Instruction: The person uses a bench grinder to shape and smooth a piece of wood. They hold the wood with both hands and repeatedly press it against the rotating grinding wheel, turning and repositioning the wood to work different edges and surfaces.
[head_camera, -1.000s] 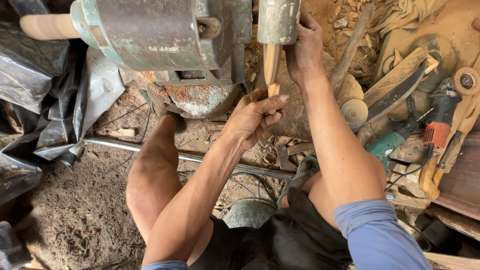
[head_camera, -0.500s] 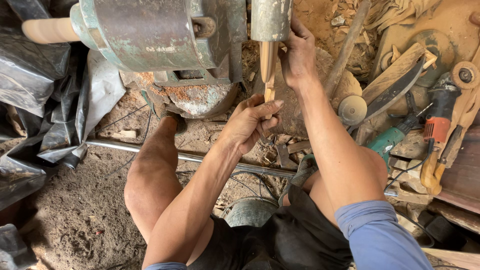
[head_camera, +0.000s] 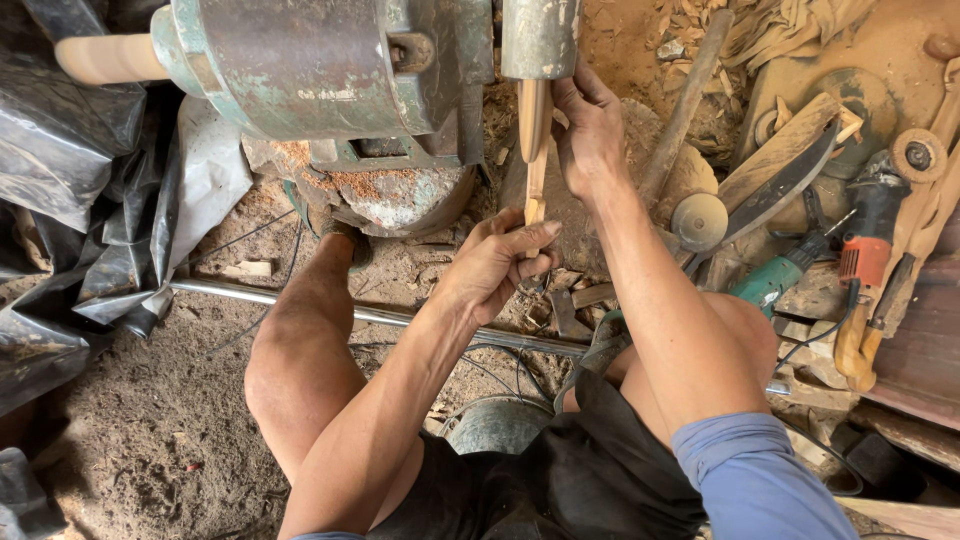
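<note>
Dusty earthen floor (head_camera: 150, 440), black plastic sheeting (head_camera: 60, 200) at left, daylight

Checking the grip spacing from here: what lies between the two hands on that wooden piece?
In the head view, only a short bare stretch of the slim wooden piece lies between the left hand, gripping its lower end, and the right hand, higher up by the grey drum.
</note>
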